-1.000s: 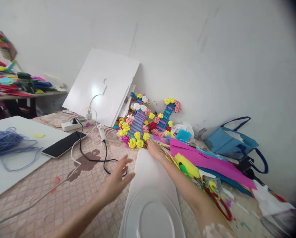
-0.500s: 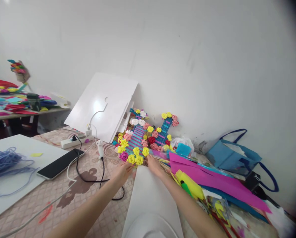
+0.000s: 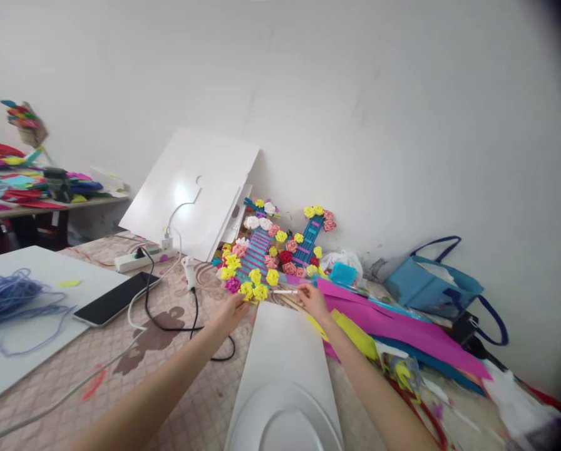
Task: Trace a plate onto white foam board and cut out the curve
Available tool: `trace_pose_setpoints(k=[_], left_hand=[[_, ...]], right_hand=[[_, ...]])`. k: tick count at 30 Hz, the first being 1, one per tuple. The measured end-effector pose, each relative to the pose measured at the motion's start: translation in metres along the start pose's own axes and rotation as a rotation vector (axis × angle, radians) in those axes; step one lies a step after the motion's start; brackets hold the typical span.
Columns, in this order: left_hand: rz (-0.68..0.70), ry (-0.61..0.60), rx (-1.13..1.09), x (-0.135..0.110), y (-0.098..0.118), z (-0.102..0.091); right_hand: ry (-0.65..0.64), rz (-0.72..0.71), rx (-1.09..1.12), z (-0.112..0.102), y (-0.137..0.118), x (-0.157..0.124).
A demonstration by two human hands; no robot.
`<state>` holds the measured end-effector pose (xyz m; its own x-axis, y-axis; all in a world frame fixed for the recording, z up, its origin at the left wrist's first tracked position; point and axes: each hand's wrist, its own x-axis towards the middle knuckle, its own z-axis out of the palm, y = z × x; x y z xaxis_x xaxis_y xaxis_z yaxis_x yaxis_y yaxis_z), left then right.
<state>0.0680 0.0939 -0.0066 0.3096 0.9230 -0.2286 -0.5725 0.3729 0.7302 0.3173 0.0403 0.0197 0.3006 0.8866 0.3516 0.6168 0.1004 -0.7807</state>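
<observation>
1. The right hand (image 3: 312,299), half a second ago beside the lower right corner of the paper-flower panel (image 3: 258,247), is now farther right, pinching a slim white stick (image 3: 284,292).
2. The left hand (image 3: 233,308) stays by the panel's lower left edge; whether it grips, I cannot tell.
3. The panel remains toward the table's (image 3: 198,407) far edge.

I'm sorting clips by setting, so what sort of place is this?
Probably a craft workspace, going by the handmade-looking yellow flowers, the bright pink sheet and the tangle of blue yarn.
</observation>
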Motion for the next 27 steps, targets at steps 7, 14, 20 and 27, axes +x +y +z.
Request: trace_pose_setpoints(k=[7,14,20,27], left_hand=[[0.124,-0.016,0.347,-0.026,0.002,0.003],[0.499,-0.304,0.804,-0.095,-0.009,0.040],[0.592,-0.518,1.169,-0.127,-0.016,0.054],[0.674,-0.637,1.372,-0.149,-0.029,0.062]], right_hand=[[0.190,0.082,0.315,-0.070,-0.013,-0.055],[0.077,0.173,0.562,-0.054,-0.037,-0.116],[0.046,0.245,0.845,-0.040,-0.060,-0.154],[-0.112,0.306,1.000,-0.020,-0.071,-0.181]])
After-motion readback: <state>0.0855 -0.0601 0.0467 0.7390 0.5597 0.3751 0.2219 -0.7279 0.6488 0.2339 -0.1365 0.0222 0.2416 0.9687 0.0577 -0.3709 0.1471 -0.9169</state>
